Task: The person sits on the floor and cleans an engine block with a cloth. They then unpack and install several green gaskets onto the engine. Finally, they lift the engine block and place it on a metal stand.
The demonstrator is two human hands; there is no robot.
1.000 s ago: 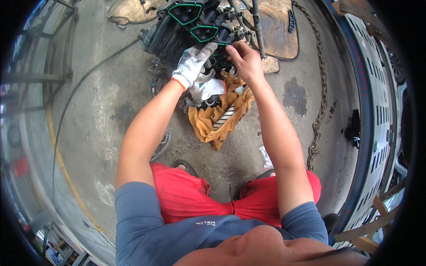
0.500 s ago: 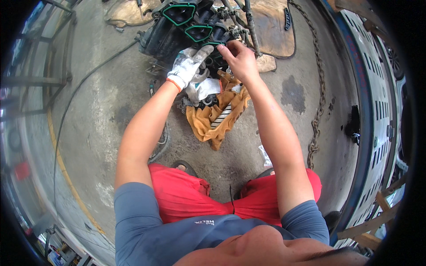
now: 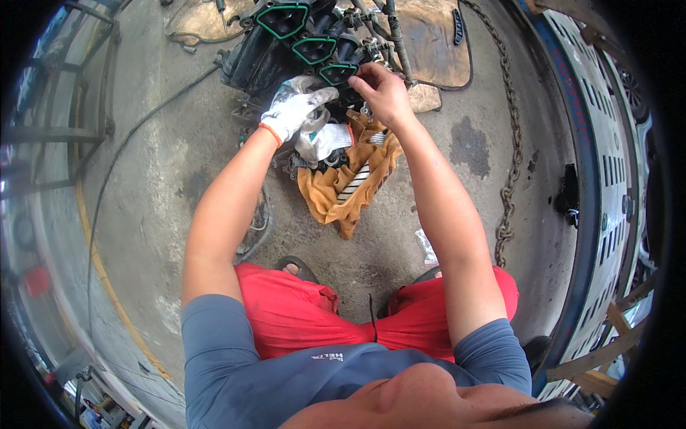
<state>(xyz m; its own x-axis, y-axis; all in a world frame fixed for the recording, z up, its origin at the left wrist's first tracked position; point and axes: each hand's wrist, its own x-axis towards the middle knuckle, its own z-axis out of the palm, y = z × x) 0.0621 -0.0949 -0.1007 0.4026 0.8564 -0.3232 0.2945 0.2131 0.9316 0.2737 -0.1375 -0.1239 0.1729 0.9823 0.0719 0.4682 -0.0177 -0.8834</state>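
Observation:
A black engine intake housing (image 3: pixel 261 53), with green gaskets (image 3: pixel 323 41) round several ports, lies at the top centre. My left hand (image 3: pixel 291 107), in a white, stained glove with an orange cuff, is at the housing's near edge, fingers apart and partly bent. My bare right hand (image 3: pixel 380 95) pinches at the right edge of the nearest gasketed port (image 3: pixel 339 66); the fingertips are partly hidden. Below my hands, a white glove (image 3: pixel 326 143) and dark fittings (image 3: pixel 332 162) lie on a crumpled orange-brown cloth (image 3: pixel 321 196).
Stained boards (image 3: pixel 436 39) lie behind the housing. A chain (image 3: pixel 507 200) runs along the floor at right, beside a perforated metal structure (image 3: pixel 614 179). A metal frame (image 3: pixel 64 132) stands at left, near a black hose (image 3: pixel 143 123). A small plastic bag (image 3: pixel 427 245) lies by my right forearm.
My left hand has moved down and left, uncovering more of the nearest green gasket. My right hand has shifted slightly left and stays at that port.

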